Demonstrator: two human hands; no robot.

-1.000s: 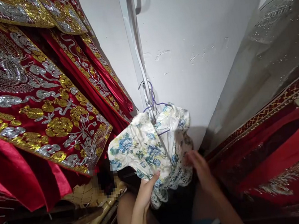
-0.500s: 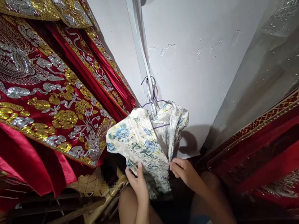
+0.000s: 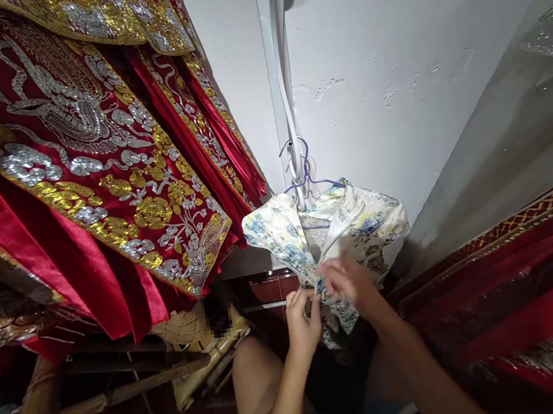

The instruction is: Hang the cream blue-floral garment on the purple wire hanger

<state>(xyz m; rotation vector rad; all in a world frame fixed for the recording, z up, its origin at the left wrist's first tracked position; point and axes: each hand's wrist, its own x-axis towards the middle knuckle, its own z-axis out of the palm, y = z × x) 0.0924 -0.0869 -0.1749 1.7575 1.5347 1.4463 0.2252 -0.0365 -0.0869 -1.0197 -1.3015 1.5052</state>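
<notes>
A short-sleeved floral shirt, cream with blue and yellow flowers, hangs on a thin purple wire hanger. Its collar is spread and the front gapes at the neck. My left hand pinches the front edge of the cloth below the neck opening, thumb against fingers. Just above and to the right, my right hand is at the other front panel with its fingers bent. Motion smears those fingertips, so whether they grip the cloth cannot be told.
Red satin drapery with gold and silver sequins hangs at the left. Behind the shirt, a white strap or cable runs down the white wall. A bamboo frame stands lower left. More red fabric fills the right.
My left hand has moved from the shirt's left side to its front edge. The right panel now lies spread outward, and my right hand is a little higher. The view has shifted slightly.
</notes>
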